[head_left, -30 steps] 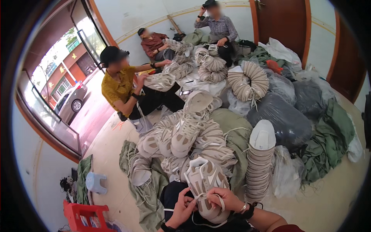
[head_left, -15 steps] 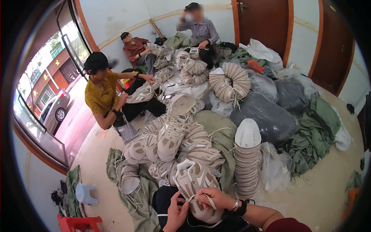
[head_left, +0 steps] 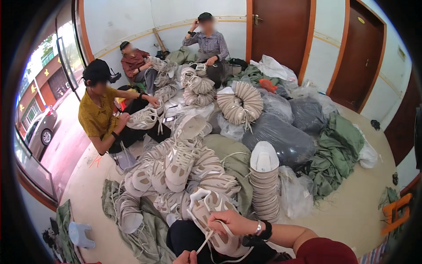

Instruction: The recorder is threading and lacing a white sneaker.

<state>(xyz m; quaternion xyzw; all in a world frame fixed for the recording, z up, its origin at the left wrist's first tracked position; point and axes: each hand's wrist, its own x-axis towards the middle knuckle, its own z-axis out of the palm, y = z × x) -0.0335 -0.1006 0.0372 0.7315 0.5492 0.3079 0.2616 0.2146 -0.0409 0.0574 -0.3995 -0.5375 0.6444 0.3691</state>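
A beige-and-white shoe upper (head_left: 228,243) rests across my lap, its toe toward me. My right hand (head_left: 233,221) lies over its lacing area, closed with a flat pale shoelace between the fingers. At the lower edge my left hand (head_left: 186,257) pinches the same shoelace (head_left: 205,243), which runs taut up to the upper. A loose loop of lace hangs over the toe. Just beyond lies a heap of similar shoe uppers (head_left: 179,169). To the right of the heap stands a tall nested stack of uppers (head_left: 265,193).
Three other people sit around the pile; the person in yellow (head_left: 97,115) handles an upper. Dark plastic bags (head_left: 279,138) and green cloth (head_left: 336,156) lie to the right. A light blue stool (head_left: 81,235) stands at left, and a coiled bundle of uppers (head_left: 240,105) sits farther back.
My left hand has moved down and left, away from the upper, stretching the shoelace. My right hand stays over the lacing. The whole view has shifted, so the scene sits farther left.
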